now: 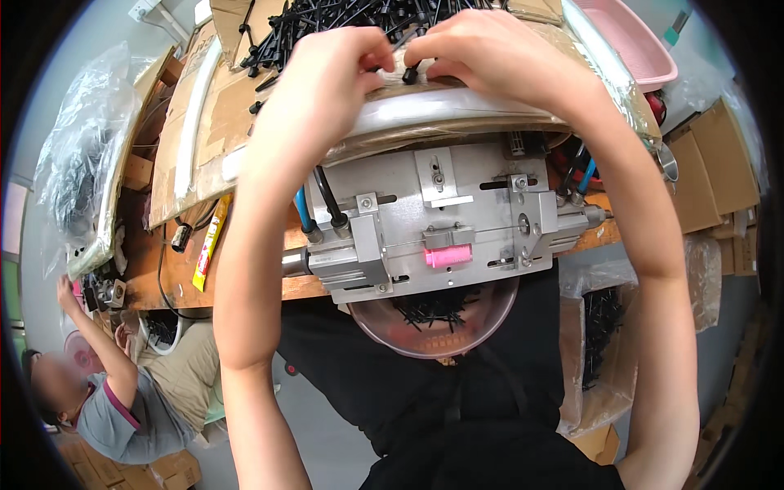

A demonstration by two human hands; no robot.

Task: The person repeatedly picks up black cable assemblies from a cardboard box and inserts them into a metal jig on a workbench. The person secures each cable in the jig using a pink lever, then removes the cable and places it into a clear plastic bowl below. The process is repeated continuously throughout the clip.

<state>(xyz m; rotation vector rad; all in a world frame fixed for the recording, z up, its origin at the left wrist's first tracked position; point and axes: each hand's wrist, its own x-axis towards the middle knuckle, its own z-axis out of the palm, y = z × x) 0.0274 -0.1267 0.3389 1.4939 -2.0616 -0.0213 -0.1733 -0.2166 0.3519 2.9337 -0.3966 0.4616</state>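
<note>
Both hands work over the cardboard-lined tray [220, 110] at the far side of the bench. My right hand [490, 57] is closed with its fingertips on a black plastic piece [411, 73] with a thick rounded end. To its left, my left hand [339, 69] has its fingers curled in a pinch; what they hold, if anything, is too small to make out. Behind the hands lies a heap of thin black plastic rods [327, 28]. Nearer me sits a metal fixture [408, 184] with a cylinder at each side and a pink block [448, 256] at its centre.
Below the fixture, a translucent bowl [441, 349] holds black pieces. A yellow tube [211, 245] lies on the wooden bench at left. Blue and black hoses [304, 211] rise from the fixture. A pink basket [633, 41] stands far right. Another person [139, 408] sits at left.
</note>
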